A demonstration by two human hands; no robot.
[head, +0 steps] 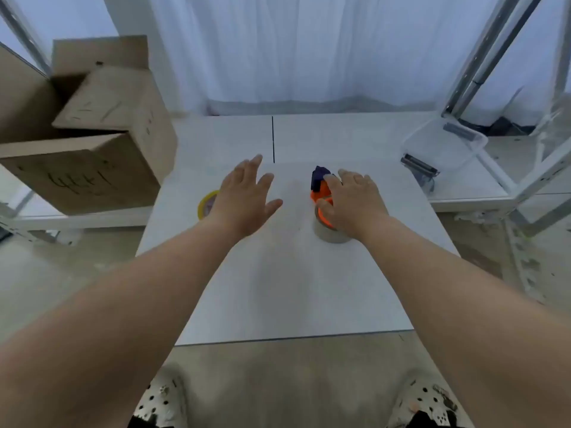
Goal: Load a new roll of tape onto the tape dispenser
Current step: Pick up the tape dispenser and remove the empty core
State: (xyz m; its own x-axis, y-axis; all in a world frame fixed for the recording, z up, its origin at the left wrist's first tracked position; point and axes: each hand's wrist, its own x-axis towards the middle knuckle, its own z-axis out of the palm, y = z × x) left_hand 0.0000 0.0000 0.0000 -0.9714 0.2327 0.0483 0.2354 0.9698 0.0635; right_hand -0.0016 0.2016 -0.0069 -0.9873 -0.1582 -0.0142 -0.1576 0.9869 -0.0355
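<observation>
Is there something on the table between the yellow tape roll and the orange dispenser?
Nothing lies on the table between the yellow tape roll and orange dispenser; only the open left hand hangs above that gap.

Both forearms are showing bare, no sleeves, watch or rings on the left hand [244,196] or right hand [355,200]. Person is wearing 2 pale perforated clogs [160,400], dotted with dark holes and small charms, above dark trouser cuffs at the frame's bottom edge.
</observation>
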